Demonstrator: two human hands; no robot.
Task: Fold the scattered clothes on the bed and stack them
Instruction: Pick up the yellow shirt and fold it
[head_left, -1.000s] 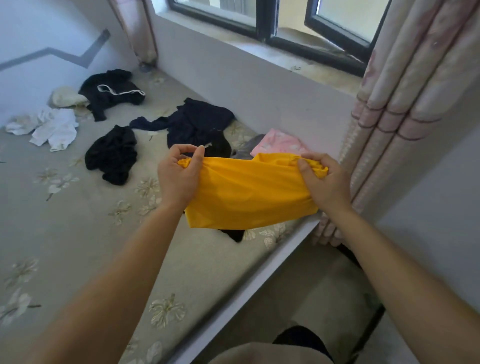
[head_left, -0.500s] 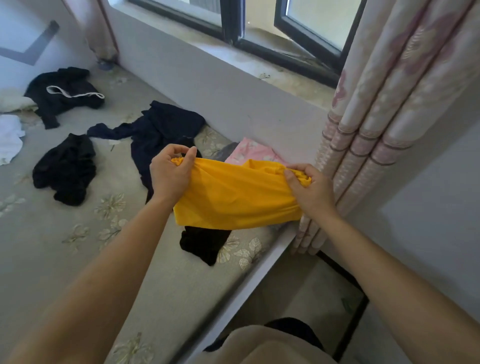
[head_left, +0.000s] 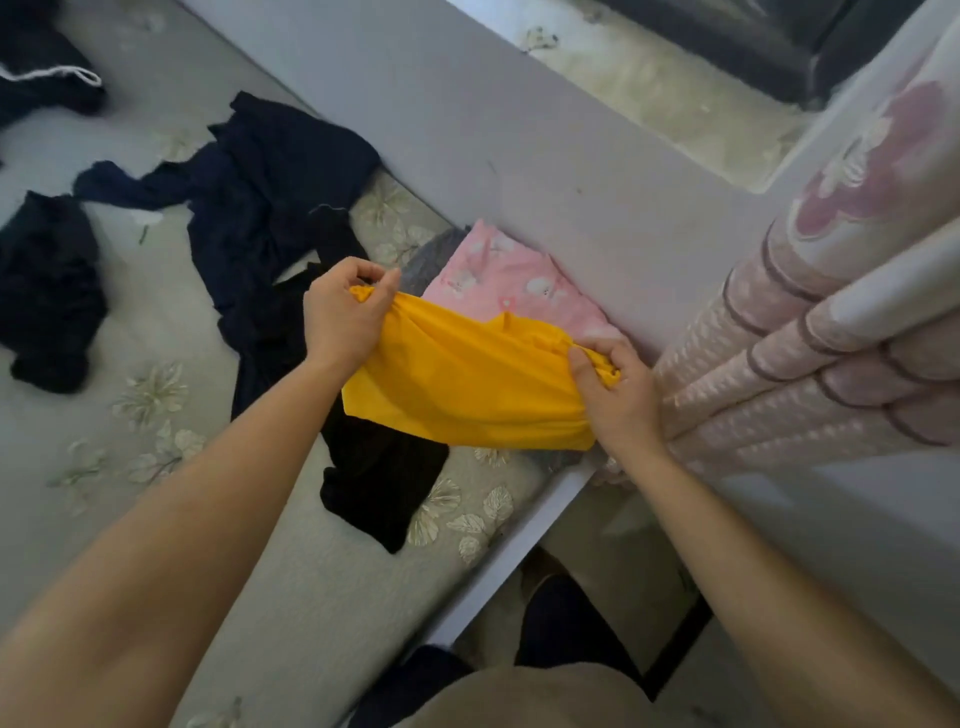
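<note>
The yellow garment (head_left: 467, 384) is held stretched above the bed (head_left: 311, 597) corner, long axis running left to right: the left hand (head_left: 343, 322) pinches one bunched end, the right hand (head_left: 615, 395) grips the other. The folded pink cloth (head_left: 519, 286) lies just beyond, nearer the right hand

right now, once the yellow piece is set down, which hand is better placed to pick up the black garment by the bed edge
Probably left. The left hand grips the yellow piece close by the black garment; the right hand grips the other end beside the curtain, farther off.
</note>
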